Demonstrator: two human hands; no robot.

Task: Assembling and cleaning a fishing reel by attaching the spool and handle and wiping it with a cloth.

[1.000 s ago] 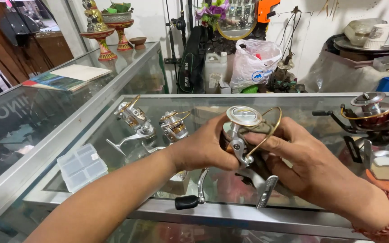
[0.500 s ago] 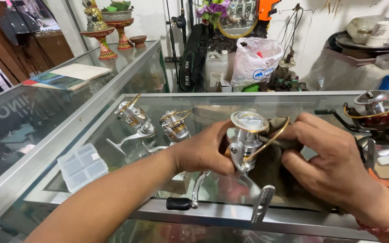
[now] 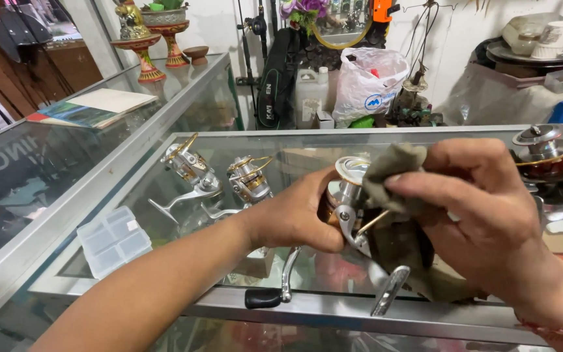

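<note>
Over the glass display counter (image 3: 164, 306), from the left: a clear plastic compartment box (image 3: 113, 240) sits inside the case, and two silver-and-gold spinning reels (image 3: 219, 179) lie further in. Next, the left hand (image 3: 291, 218) has its fingers curled tight round the body of a silver spinning reel (image 3: 353, 208) held above the counter's front edge, spool up, foot pointing down toward the frame, crank handle (image 3: 275, 290) hanging below. Against its right side, the right hand (image 3: 483, 208) pinches a grey-green cloth (image 3: 389, 173) onto the spool; both hands touch the reel.
</note>
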